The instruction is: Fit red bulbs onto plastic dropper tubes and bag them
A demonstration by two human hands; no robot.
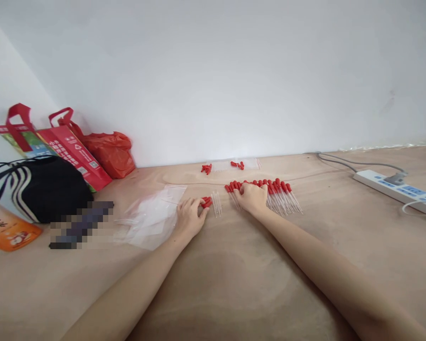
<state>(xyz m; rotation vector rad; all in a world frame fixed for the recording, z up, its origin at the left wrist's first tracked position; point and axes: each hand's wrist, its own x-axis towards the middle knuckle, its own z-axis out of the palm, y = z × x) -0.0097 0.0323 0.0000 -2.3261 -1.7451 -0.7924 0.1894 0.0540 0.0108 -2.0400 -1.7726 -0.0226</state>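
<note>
Several red rubber bulbs (206, 202) lie in a small pile on the table, by the fingertips of my left hand (190, 217). That hand rests with its thumb and fingers apart around the pile's left side. Just right of the pile are several bare clear tubes (216, 204), side by side. My right hand (250, 196) is curled over the left part of a row of red-bulbed droppers (280, 196), its fingers closed at a dropper near the row's left end. The hand hides part of the row. Tubes in the row point toward me, bulbs toward the wall.
Clear plastic bags (151, 218) lie left of my left hand. Loose red bulbs and a flat clear bag (216, 165) are near the wall. A black pouch (53, 187), red bags (110, 154) and an orange packet (12, 227) stand left. A power strip (397, 189) lies right.
</note>
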